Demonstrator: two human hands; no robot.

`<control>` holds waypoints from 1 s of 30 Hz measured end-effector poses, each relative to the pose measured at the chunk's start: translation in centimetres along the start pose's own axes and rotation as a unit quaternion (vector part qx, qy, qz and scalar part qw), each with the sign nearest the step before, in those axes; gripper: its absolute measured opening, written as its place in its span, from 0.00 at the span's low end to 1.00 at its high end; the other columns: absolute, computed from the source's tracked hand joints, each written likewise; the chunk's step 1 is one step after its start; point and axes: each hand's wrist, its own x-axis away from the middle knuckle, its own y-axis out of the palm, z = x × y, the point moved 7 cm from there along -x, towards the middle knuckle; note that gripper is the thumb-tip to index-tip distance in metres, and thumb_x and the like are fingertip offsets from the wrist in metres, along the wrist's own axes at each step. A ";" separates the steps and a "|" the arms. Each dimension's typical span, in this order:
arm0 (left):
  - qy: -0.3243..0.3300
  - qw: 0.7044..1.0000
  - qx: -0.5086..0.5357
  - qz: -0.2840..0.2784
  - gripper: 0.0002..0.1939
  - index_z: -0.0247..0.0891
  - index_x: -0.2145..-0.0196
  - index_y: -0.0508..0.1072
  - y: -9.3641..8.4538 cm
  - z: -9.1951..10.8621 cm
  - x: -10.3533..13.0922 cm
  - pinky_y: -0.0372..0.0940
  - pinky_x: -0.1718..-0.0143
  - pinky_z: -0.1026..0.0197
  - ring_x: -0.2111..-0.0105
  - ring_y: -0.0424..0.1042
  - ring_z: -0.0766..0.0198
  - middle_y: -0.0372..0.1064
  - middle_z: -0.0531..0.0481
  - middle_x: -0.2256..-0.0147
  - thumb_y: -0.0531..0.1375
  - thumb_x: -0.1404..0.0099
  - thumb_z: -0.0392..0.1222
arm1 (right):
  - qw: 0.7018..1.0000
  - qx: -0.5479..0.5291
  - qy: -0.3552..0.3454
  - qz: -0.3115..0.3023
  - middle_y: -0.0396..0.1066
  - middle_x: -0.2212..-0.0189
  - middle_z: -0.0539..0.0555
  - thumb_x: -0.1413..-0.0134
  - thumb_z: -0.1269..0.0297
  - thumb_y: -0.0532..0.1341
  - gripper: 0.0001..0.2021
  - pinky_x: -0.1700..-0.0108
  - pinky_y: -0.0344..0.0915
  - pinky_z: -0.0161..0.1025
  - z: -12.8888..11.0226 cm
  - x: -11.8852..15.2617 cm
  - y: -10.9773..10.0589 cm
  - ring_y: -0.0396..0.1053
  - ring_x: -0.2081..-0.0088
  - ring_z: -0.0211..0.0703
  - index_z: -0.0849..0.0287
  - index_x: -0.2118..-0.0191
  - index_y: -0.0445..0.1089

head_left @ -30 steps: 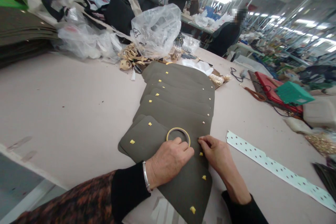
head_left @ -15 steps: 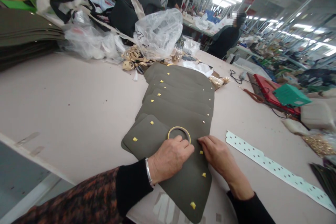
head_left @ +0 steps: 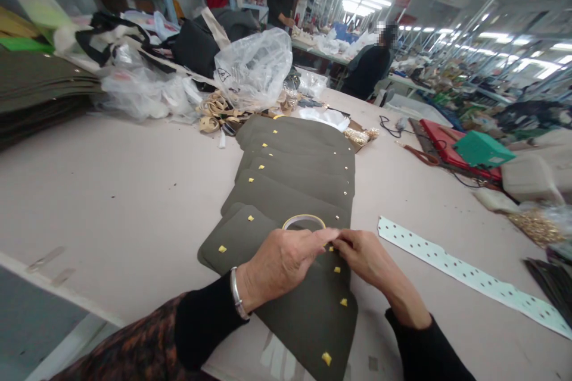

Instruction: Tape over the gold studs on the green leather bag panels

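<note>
At the far left of the table [head_left: 147,232], a stack of dark sheets [head_left: 40,92] lies well apart from both hands. Further right, a fan of overlapping olive panels [head_left: 286,190] stretches lengthwise away from the person, its near end below the hands, with yellow tabs [head_left: 222,249] dotting its left side. The left hand [head_left: 279,265] comes in over the panels from the lower left, fingers reaching rightward rather than balled into a fist; its palm side is hidden, so I cannot tell whether it grips anything. Just beyond its knuckles is the tape roll [head_left: 304,216], its ring partly covered by that hand, which is the nearer of the two. The fingertips of both hands meet, or nearly so, right of the roll. Just below that meeting point begins another line of tabs [head_left: 337,269], running toward the person along the panels' right side, closer to the right hand. The right hand [head_left: 366,259] enters from the lower right, thumb and forefinger drawn together; whether something sits between them I cannot tell. Beyond it, a dotted strip [head_left: 469,275] slants down rightward, apart from the panels.
</note>
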 end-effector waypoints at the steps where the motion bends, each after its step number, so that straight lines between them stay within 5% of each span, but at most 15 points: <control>1: -0.004 1.000 0.010 -0.001 0.23 0.43 0.39 0.54 -0.1 0.0 0.0 0.68 0.53 0.63 0.54 0.72 0.65 0.71 0.51 0.51 0.51 0.29 0.36 | 0.998 -0.036 -0.012 0.043 0.76 0.72 0.51 0.42 0.66 0.54 0.12 0.69 0.63 0.35 -0.3 0.7 -0.5 0.71 0.71 0.40 0.57 0.66 0.75; 4: -0.026 1.000 0.004 -0.005 0.27 0.43 0.36 0.48 -0.1 0.0 0.1 0.68 0.51 0.60 0.51 0.72 0.63 0.68 0.49 0.46 0.52 0.30 0.37 | 0.978 -0.125 -0.091 0.143 0.75 0.63 0.53 0.41 0.66 0.56 0.09 0.63 0.67 0.36 -2.0 3.0 -1.6 0.72 0.65 0.39 0.57 0.58 0.73; 8: -0.024 0.999 -0.021 -0.022 0.25 0.39 0.37 0.48 0.9 0.2 0.3 0.70 0.55 0.57 0.56 0.74 0.60 0.69 0.45 0.48 0.51 0.29 0.38 | 0.955 -0.106 -0.204 0.185 0.73 0.62 0.55 0.42 0.73 0.57 0.09 0.59 0.68 0.37 -4.7 4.7 -1.8 0.70 0.62 0.39 0.58 0.57 0.69; 15: -0.024 0.997 -0.029 -0.060 0.15 0.39 0.45 0.56 2.0 1.1 0.2 0.69 0.61 0.59 0.61 0.74 0.60 0.72 0.48 0.59 0.49 0.29 0.35 | 0.937 -0.028 -0.254 0.237 0.72 0.71 0.52 0.43 0.76 0.55 0.08 0.65 0.67 0.36 -5.2 5.6 -1.0 0.70 0.68 0.38 0.57 0.63 0.68; 21: -0.036 0.995 -0.058 -0.076 0.06 0.39 0.63 0.64 1.9 0.8 -0.7 0.66 0.67 0.63 0.68 0.72 0.63 0.69 0.52 0.68 0.49 0.29 0.35 | 0.946 -0.029 -0.179 0.267 0.73 0.74 0.51 0.46 0.74 0.54 0.09 0.68 0.68 0.34 -4.4 5.4 -1.2 0.71 0.72 0.38 0.56 0.68 0.70; 25: 0.002 0.994 -0.096 -0.047 0.07 0.38 0.66 0.64 1.6 0.6 -1.8 0.64 0.71 0.63 0.71 0.69 0.63 0.67 0.52 0.70 0.49 0.30 0.35 | 0.956 -0.148 -0.046 0.248 0.73 0.78 0.50 0.48 0.69 0.57 0.07 0.73 0.66 0.33 -2.6 4.0 -1.1 0.69 0.77 0.37 0.57 0.71 0.73; 30: 0.028 0.991 -0.129 -0.023 0.08 0.37 0.64 0.64 2.2 0.4 -2.5 0.64 0.68 0.61 0.70 0.67 0.63 0.66 0.51 0.70 0.47 0.30 0.34 | 0.905 -0.354 0.129 0.195 0.71 0.81 0.51 0.53 0.58 0.63 0.10 0.75 0.68 0.35 2.3 1.2 0.3 0.69 0.79 0.39 0.60 0.72 0.72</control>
